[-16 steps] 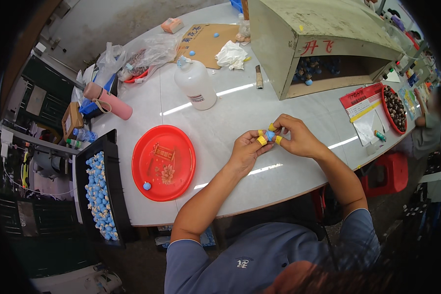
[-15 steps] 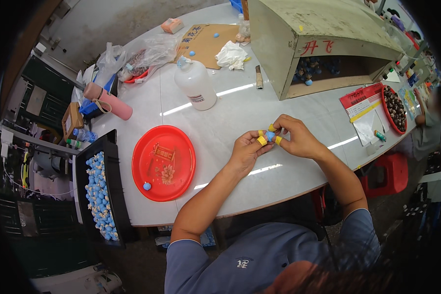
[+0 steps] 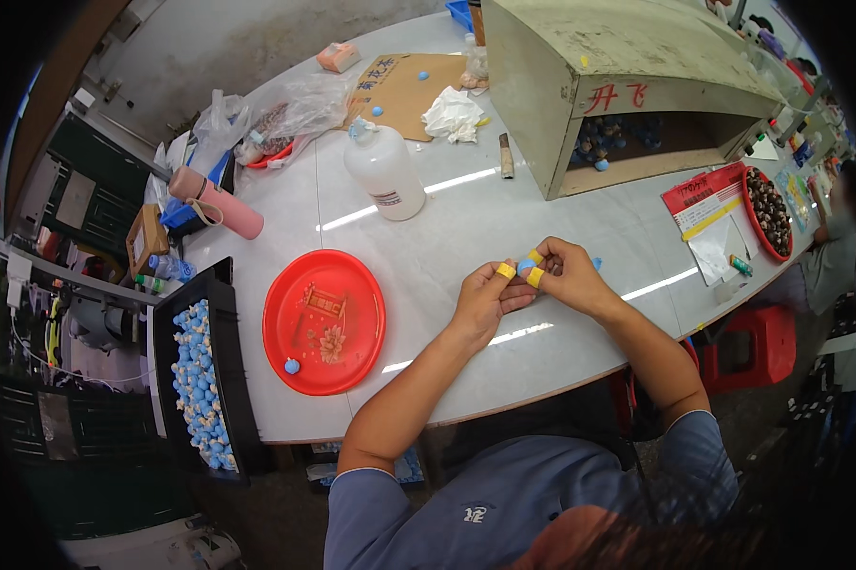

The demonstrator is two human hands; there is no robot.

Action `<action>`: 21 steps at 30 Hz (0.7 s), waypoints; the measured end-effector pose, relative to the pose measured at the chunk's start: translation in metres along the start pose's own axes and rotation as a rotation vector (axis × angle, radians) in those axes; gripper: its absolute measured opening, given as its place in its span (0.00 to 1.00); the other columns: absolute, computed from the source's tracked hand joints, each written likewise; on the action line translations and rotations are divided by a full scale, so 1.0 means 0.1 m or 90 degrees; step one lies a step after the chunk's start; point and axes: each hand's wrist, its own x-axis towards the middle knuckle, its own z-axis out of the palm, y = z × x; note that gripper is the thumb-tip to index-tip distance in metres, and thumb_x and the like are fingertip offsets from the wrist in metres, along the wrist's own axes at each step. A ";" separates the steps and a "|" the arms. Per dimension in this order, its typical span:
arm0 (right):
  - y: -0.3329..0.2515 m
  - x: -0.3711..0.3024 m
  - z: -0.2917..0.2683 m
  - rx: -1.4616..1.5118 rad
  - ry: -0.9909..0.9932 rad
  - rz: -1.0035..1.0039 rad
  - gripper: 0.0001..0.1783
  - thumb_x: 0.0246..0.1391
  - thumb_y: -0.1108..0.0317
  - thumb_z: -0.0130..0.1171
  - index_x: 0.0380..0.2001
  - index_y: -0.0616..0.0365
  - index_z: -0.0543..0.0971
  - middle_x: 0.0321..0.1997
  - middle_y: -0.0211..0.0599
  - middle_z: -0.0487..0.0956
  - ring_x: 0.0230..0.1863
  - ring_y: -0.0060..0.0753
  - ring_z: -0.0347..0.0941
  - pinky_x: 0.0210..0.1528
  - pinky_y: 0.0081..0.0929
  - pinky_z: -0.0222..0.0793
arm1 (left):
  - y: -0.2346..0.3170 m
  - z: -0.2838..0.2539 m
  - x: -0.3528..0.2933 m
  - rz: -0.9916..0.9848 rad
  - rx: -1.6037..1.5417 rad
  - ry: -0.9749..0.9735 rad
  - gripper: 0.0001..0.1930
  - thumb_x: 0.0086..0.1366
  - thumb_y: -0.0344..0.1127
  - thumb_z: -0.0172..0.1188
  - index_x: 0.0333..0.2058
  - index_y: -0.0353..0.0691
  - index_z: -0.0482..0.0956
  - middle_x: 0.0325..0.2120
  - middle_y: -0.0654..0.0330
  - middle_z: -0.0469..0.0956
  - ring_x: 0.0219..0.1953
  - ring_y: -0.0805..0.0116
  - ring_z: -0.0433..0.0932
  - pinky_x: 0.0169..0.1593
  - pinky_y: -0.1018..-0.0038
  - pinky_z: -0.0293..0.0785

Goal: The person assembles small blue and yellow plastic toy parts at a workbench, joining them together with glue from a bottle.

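Blue piece [image 3: 526, 267], small and rounded, sits between my two hands over the pale table [image 3: 447, 233], to the right of the red plate [image 3: 293, 290]. My left hand [image 3: 483, 302] is closed on it with bent fingers, one tip in a yellow wrap [image 3: 506, 272]; my right hand [image 3: 577, 278] pinches it from the other side with wrapped thumb and finger. My fingers cover much of it, so I cannot tell exactly which tip presses where. A second blue piece [image 3: 597, 263] shows just past the outer edge of my right hand; whether I touch it I cannot tell.

To do this step well, I judge that my left hand should be the steady one while my right makes small, even moves with the wrapped pads. A light pinch seems best, since something this small could slip or get marked under a hard squeeze. Turning its hidden side toward my eyes would help me check it.

As for writing, large red characters [image 3: 618, 95] stand on the front of the greenish metal box [image 3: 627, 52], and dark ones are printed on the brown cardboard [image 3: 402, 95]. Gold lettering [image 3: 322, 306] sits above a flower [image 3: 331, 344] inside the plate. The white bottle [image 3: 380, 171] carries a label [image 3: 388, 200] too small for me to read, and the red-and-white sheet [image 3: 702, 209] to the right has print and a yellow band [image 3: 711, 218]. My blue shirt [image 3: 532, 475] bears a white emblem [image 3: 475, 514] on the chest, and the pink flask [image 3: 228, 209] shows no lettering that I can make out
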 end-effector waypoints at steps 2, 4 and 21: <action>-0.07 -0.03 0.04 -0.087 0.018 -0.005 0.15 0.49 0.64 0.66 0.30 0.65 0.75 0.25 0.28 0.74 0.26 0.16 0.66 0.30 0.16 0.64 | -0.01 0.00 -0.02 -0.013 -0.006 -0.001 0.12 0.68 0.41 0.54 0.40 0.37 0.72 0.38 0.59 0.77 0.36 0.72 0.79 0.42 0.76 0.78; -0.06 -0.05 0.08 -0.054 0.014 0.008 0.15 0.51 0.63 0.64 0.30 0.65 0.75 0.24 0.28 0.74 0.26 0.16 0.65 0.30 0.16 0.65 | -0.04 0.00 -0.03 0.018 0.056 0.032 0.13 0.68 0.42 0.54 0.39 0.37 0.73 0.35 0.58 0.78 0.34 0.73 0.79 0.39 0.78 0.78; 0.24 -0.08 0.41 -0.009 0.166 -0.001 0.16 0.62 0.62 0.49 0.25 0.63 0.65 0.17 0.46 0.69 0.19 0.35 0.63 0.25 0.34 0.61 | -0.16 0.10 -0.06 0.155 0.133 0.093 0.06 0.65 0.34 0.57 0.33 0.37 0.73 0.29 0.58 0.79 0.29 0.72 0.79 0.37 0.77 0.77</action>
